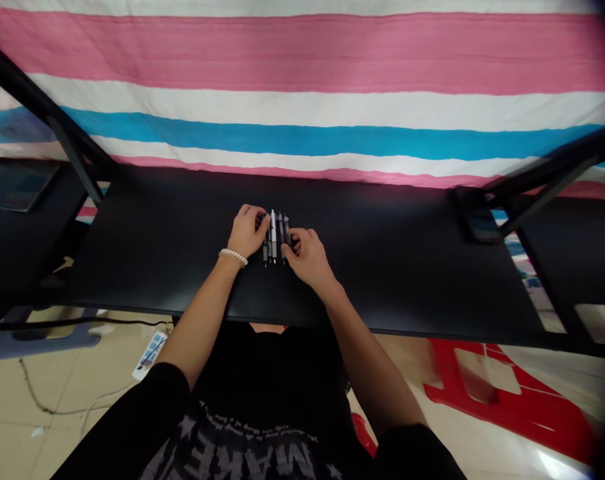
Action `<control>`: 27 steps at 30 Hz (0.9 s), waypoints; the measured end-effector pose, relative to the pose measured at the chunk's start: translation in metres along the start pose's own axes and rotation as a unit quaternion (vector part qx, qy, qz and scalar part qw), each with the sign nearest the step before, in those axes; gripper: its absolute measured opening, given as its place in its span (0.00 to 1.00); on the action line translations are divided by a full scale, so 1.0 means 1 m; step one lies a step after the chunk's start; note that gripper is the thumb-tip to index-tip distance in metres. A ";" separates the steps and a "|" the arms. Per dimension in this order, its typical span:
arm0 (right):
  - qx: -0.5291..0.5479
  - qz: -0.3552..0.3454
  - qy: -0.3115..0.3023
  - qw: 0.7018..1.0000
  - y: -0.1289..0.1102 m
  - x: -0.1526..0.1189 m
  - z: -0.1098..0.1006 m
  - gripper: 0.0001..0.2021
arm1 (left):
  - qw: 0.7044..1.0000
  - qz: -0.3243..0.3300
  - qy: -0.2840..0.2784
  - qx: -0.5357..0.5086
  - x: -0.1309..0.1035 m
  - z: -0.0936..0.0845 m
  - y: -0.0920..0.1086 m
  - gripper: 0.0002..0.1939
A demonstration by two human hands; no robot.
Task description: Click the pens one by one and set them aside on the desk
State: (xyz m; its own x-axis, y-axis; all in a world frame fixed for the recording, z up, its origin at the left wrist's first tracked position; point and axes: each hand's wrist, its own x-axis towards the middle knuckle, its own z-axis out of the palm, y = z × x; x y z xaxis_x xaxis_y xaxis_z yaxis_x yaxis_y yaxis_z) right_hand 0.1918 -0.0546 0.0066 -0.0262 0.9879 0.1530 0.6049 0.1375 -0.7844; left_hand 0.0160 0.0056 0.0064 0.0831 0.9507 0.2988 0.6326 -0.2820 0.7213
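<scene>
Several pens lie side by side on the black tabletop (397, 260), their tips toward me. One white pen (273, 233) stands out among the darker, partly clear ones. My left hand (248, 230), with a beaded bracelet on its wrist, is closed against the left side of the row, thumb and forefinger near the upper ends. From the right, my right hand (308, 256) has its curled fingers and thumb on the outer pens. The fingers cover parts of the outermost pens.
A dark phone-like object (483, 223) lies at the table's right end beside the black frame. Behind the table hangs a striped cloth (302, 53). Below are a white power strip (151, 355) on the left and a red plastic stool (502, 393) on the right.
</scene>
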 end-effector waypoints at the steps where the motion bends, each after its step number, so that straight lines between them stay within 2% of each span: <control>1: 0.006 0.001 -0.006 1.000 0.000 -0.002 0.000 0.15 | 1.000 0.001 0.001 0.000 0.000 0.000 0.000 0.05; 5: 0.011 -0.005 -0.027 1.000 -0.001 -0.006 0.003 0.14 | 1.000 0.001 -0.004 0.004 0.000 0.000 -0.001 0.05; 10: 0.019 -0.002 -0.019 1.000 -0.005 -0.003 0.011 0.14 | 1.000 -0.004 -0.003 0.012 0.000 -0.001 -0.001 0.03; 16: 0.050 0.000 -0.002 0.999 -0.002 -0.007 0.008 0.14 | 1.000 -0.004 0.031 -0.002 0.001 0.000 -0.001 0.02; 21: 0.091 -0.019 0.019 0.996 0.003 -0.022 0.003 0.12 | 0.996 -0.052 0.050 -0.061 -0.003 -0.005 -0.002 0.02; 24: 0.102 -0.029 0.024 0.994 0.004 -0.029 0.002 0.11 | 0.984 -0.063 0.050 -0.159 -0.020 -0.017 0.021 0.04; 27: 0.091 -0.039 0.029 0.995 0.002 -0.032 0.004 0.11 | 0.964 -0.033 0.041 -0.261 -0.056 -0.044 0.073 0.06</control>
State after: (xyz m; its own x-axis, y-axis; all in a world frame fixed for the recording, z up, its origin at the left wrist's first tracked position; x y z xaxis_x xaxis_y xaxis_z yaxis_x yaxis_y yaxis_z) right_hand 0.1910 -0.0858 -0.0023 -0.0178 0.9688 0.2472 0.4490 0.2287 -0.8638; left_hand 0.0238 -0.0738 0.0701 -0.0184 0.9616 0.2737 0.1598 -0.2674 0.9502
